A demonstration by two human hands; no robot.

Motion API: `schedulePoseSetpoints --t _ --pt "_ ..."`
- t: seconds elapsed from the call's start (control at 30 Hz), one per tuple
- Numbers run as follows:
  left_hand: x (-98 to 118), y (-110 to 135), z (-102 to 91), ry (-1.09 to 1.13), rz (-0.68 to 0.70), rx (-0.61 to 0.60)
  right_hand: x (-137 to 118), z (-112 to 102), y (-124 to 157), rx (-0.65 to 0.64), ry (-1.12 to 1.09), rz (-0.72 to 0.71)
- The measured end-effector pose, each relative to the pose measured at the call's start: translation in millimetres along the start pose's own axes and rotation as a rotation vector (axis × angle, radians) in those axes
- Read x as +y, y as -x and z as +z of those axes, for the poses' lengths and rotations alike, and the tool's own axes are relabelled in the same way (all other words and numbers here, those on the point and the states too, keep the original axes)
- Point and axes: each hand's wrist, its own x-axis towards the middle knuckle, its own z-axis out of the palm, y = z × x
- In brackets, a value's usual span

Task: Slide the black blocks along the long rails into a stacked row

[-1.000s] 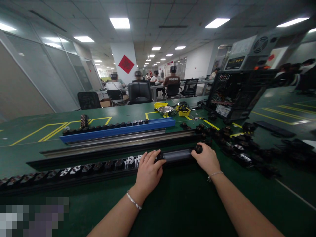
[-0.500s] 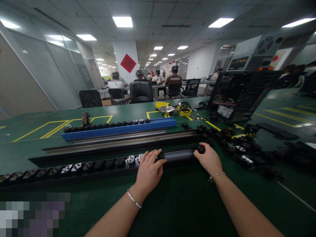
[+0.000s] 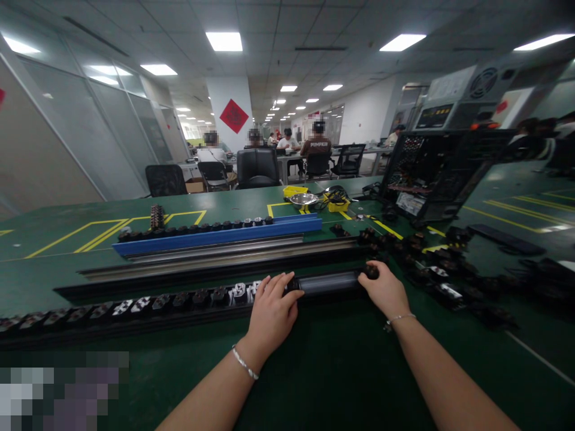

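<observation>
A long black rail [image 3: 330, 284] lies across the green table in front of me, carrying a row of small block-shaped parts [image 3: 180, 299], mostly black with a few silvery ones. My left hand [image 3: 273, 300] rests over the right end of that row, thumb and fingers closed around a dark block mostly hidden beneath them. At the rail's right end, my right hand [image 3: 385, 288] pinches a small dark block [image 3: 371, 272] between thumb and fingers; whether it touches the rail I cannot tell. Between the hands, the rail's smooth channel shows.
Behind the rail lie a blue rail [image 3: 220, 235] with more blocks and a metal rail [image 3: 224, 258]. Many loose dark parts [image 3: 438, 272] spread to the right. An open computer case [image 3: 426, 173], a metal bowl [image 3: 303, 199] and a yellow bin [image 3: 338, 205] stand farther back.
My right hand has shifted slightly right and down with the small dark block in its fingers. My left hand stays in nearly the same place on the row.
</observation>
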Motion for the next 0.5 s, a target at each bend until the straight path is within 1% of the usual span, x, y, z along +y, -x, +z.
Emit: schedulePoseSetpoints --t 0.13,0.37,0.5 --pt "-0.6 0.1 1.3 0.001 0.002 0.011 1.5 -0.1 -1.9 0.011 -0.005 0.014" --pt "-0.3 0.2 1.6 -0.011 0.008 0.013 7.9 2.7 -6.4 0.044 -0.041 -0.027" --pt "-0.2 0.2 1.2 -0.016 0.010 0.022 9.2 2.6 -8.3 0.032 -0.070 -0.019"
